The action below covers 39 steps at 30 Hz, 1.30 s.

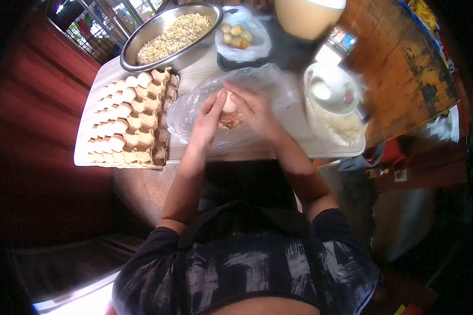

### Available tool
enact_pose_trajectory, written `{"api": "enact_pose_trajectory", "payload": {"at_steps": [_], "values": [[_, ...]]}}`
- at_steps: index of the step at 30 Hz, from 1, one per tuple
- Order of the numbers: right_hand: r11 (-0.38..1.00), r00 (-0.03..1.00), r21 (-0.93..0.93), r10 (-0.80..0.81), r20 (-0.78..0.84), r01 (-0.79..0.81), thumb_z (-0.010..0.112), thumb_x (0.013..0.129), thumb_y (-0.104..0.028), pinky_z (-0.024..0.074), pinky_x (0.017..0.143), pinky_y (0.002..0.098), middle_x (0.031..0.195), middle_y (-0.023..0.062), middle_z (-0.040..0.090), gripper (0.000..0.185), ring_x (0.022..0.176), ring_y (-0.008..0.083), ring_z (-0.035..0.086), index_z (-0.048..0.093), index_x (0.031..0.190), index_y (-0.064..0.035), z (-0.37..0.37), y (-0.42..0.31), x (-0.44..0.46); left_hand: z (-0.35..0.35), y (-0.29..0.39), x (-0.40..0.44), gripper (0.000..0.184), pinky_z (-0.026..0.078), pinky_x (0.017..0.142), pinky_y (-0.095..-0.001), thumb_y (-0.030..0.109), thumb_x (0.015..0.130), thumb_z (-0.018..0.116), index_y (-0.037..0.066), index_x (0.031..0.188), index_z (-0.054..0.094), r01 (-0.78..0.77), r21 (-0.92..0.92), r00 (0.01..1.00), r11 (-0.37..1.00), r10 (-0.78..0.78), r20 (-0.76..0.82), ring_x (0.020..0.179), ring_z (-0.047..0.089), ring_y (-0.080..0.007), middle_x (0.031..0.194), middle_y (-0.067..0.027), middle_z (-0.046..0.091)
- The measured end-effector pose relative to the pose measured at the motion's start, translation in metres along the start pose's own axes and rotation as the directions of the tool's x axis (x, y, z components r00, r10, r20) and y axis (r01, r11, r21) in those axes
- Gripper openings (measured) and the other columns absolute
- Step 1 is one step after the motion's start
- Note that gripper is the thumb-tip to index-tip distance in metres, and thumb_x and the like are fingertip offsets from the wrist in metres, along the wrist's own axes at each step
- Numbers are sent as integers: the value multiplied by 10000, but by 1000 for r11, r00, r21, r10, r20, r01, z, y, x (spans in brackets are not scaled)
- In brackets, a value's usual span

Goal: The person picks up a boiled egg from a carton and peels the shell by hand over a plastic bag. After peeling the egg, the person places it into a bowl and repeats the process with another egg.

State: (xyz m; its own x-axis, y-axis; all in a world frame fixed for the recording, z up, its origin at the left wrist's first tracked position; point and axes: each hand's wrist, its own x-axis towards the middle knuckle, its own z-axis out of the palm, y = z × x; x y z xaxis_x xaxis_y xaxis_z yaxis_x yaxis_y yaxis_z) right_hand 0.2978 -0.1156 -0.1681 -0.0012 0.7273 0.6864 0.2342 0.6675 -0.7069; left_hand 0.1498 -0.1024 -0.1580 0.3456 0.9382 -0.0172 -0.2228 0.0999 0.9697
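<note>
Red walling (37, 121) closes in the left of your pale table (286, 148), where stacked cardboard trays (147, 123) hold rows of eggs, with a metal bowl (198, 51) of straw-coloured bits (176, 37) on the far side. Right of the trays, a clear plastic bag (181, 118) lies spread, and over it your left hand (209, 113) curls closed around one side of an egg (229, 103). That egg sits cupped between both hands, above some shell bits (229, 124); how much of its own shell is off, you can't tell. Expect it light and smooth, firm but fragile, perhaps slippery if damp; take it round its widest part with soft finger pads, sparing any one spot hard thumb pressure. Your right hand (255, 110) wraps the other side, fingers bent. Beyond lies a white bag (265, 44) of eggs; farther right, a flowered bowl (348, 89) holds a pale rounded thing (320, 91).
</note>
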Motion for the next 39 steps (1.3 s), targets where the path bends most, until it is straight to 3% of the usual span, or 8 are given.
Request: {"api": "enact_pose_trajectory", "payload": {"at_steps": [5, 14, 19, 21, 23, 25, 29, 39], "values": [[997, 999, -69, -43, -17, 41, 528, 897, -110, 414, 946, 372, 1131, 173, 625, 273, 1080, 295, 590, 616, 1138, -17, 2, 0, 0, -5, 2, -1, 405, 527, 726, -244, 304, 954, 519, -2, 1218, 539, -18, 62, 999, 998, 16, 29, 854, 628, -140, 1027, -83, 633], [996, 998, -74, 56, 13, -55, 501, 919, -158, 382, 963, 448, 1107, 112, 647, 259, 1041, 266, 610, 632, 1135, -101, -2, 1, -3, -5, -2, 1, 401, 529, 718, -244, 315, 939, 544, 6, 1194, 554, -15, 87, 999, 996, 11, 40, 849, 621, -128, 1017, -71, 634], [964, 998, -259, -55, 6, 55, 520, 912, -161, 393, 951, 427, 1057, 118, 658, 257, 1000, 279, 617, 615, 1133, -72, -2, 7, -5, 2, -3, 2, 439, 533, 669, -243, 363, 939, 531, -1, 1185, 551, -105, 206, 994, 973, 99, 41, 823, 622, -133, 1005, -78, 633], [982, 999, -191, -20, -35, 13, 539, 900, -159, 398, 943, 422, 1056, 123, 657, 264, 1003, 281, 616, 613, 1132, -58, 0, 5, -4, 0, -1, 3, 456, 533, 654, -242, 383, 940, 521, -1, 1183, 549, -112, 199, 994, 974, 110, 21, 806, 625, -138, 996, -80, 634], [992, 997, -123, 16, -73, -25, 557, 889, -156, 402, 935, 416, 1055, 129, 657, 273, 1005, 282, 615, 611, 1131, -43, 0, 1, -2, -6, 3, 8, 484, 533, 649, -242, 417, 938, 510, -2, 1179, 544, -4, 44, 1000, 999, 4, 4, 772, 631, -154, 970, -83, 635], [986, 993, -145, -98, -64, 88, 585, 872, -159, 430, 888, 393, 1058, 132, 658, 286, 988, 278, 624, 613, 1121, -23, -2, -6, 1, -6, 5, 8, 491, 534, 650, -244, 427, 937, 505, 1, 1178, 542, -22, 32, 1000, 999, 22, -1, 758, 633, -159, 959, -89, 635], [989, 993, -103, -112, -36, 108, 609, 856, -161, 452, 839, 373, 1071, 125, 658, 293, 968, 269, 635, 620, 1109, -16, 3, -3, -1, 5, 8, 2, 496, 534, 636, -241, 434, 943, 489, 2, 1183, 536, -28, 42, 997, 999, 31, -77, 744, 633, -160, 939, -102, 631], [776, 943, -571, -333, -9, 268, 598, 828, -135, 475, 793, 380, 909, 115, 661, 265, 860, 254, 638, 604, 1064, -14, 10, -1, -6, 9, -2, 4, 593, 531, 603, -239, 435, 941, 490, -39, 1295, 444, -60, 158, 986, 986, 83, -146, 767, 628, -158, 982, -126, 620]]}}
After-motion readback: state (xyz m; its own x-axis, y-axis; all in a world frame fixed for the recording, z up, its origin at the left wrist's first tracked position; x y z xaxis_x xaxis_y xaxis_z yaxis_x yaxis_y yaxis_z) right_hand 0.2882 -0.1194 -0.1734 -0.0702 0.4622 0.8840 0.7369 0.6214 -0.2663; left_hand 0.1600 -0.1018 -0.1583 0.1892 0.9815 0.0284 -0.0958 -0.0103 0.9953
